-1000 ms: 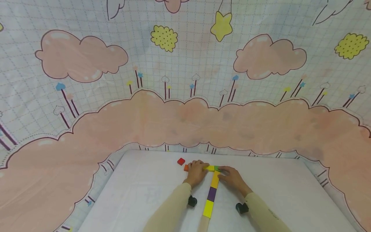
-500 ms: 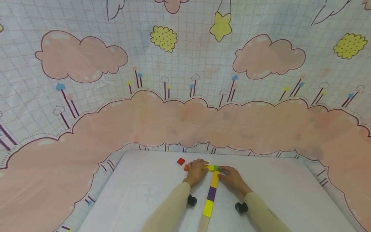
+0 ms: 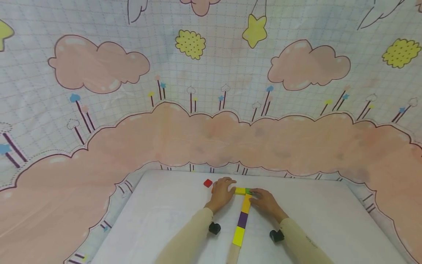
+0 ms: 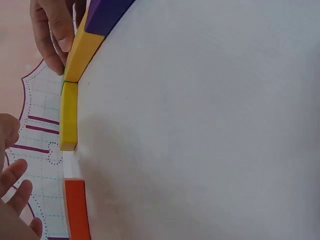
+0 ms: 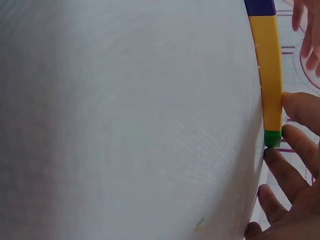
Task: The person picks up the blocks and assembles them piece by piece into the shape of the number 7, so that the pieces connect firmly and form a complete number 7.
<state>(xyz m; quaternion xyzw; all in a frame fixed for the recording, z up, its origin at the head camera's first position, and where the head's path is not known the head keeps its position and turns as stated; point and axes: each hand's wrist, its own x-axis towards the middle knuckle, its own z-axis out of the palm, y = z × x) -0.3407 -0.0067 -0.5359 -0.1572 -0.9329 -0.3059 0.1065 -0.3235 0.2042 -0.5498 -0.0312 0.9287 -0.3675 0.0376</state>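
Building blocks form a line running away from me, turning left at its far end. My left hand (image 3: 220,194) hovers with fingers spread, its thumb just left of a yellow block (image 3: 240,191). In the left wrist view those fingers (image 4: 19,195) stand apart from an orange-red block (image 4: 77,210). My right hand (image 3: 265,202) rests at the corner of the line. In the right wrist view its thumb touches the side of a yellow-orange block (image 5: 270,70), and fingertips touch the green block (image 5: 272,138). Both hands' fingers look relaxed.
Nearer me in the line lie a purple block (image 3: 242,220), another yellow block (image 3: 239,236) and a plain wooden block (image 3: 233,253). A red block (image 3: 207,183) lies beyond the left hand. The white table (image 3: 158,220) meets a patterned cloth (image 3: 230,139) at the back.
My left hand has shifted left, away from the yellow block, showing more of that block and covering more of the orange-red one. The right hand has stayed in place. The head view has turned slightly.
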